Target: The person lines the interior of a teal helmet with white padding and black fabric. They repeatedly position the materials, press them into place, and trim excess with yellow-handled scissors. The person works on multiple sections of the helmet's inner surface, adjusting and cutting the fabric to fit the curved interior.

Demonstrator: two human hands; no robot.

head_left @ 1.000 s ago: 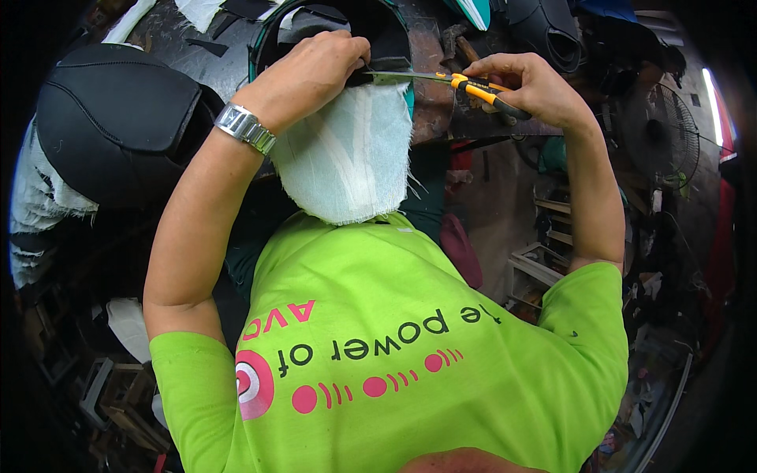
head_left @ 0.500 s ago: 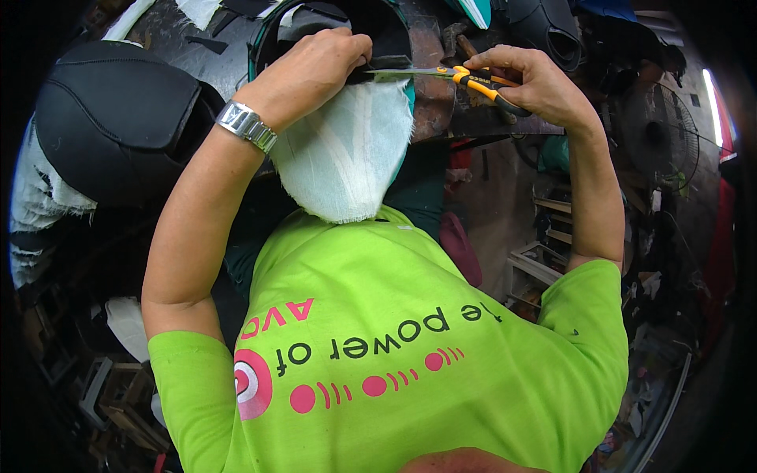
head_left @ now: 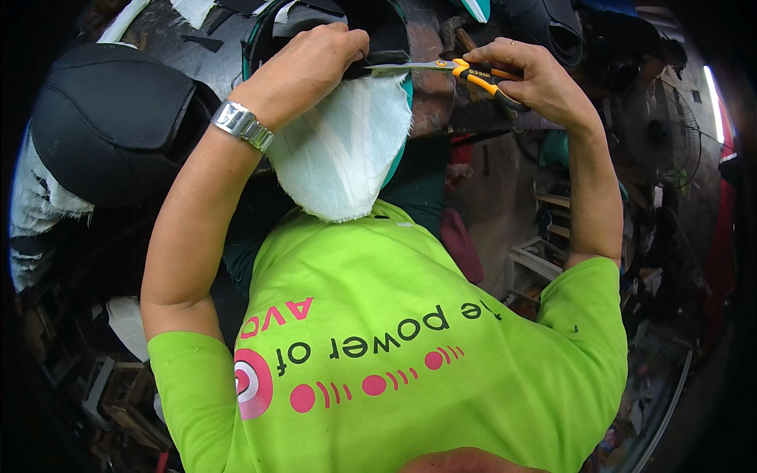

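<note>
My right hand (head_left: 520,75) grips a pair of scissors (head_left: 473,72) with yellow-and-black handles. Their blades point left and lie along the edge of a dark strip beside the fingertips of my left hand (head_left: 319,59). That left hand is closed on the rim of a black, round, cap-like piece (head_left: 382,24); its fingertips are partly hidden. From the rim a rounded, brim-shaped flap (head_left: 347,150) faced with frayed whitish fabric hangs toward me, with green showing along its right edge.
A dark padded black piece (head_left: 110,118) lies left of my forearm, above frayed white cloth (head_left: 47,181). A hammer (head_left: 461,39) rests on the worn tabletop (head_left: 430,98) near the scissors. Further right are a stand fan (head_left: 662,134) and a light wooden frame (head_left: 540,260).
The scissors look slightly more closed, and both hands have shifted a little upward. The cap-like piece has moved slightly left with my left hand.
</note>
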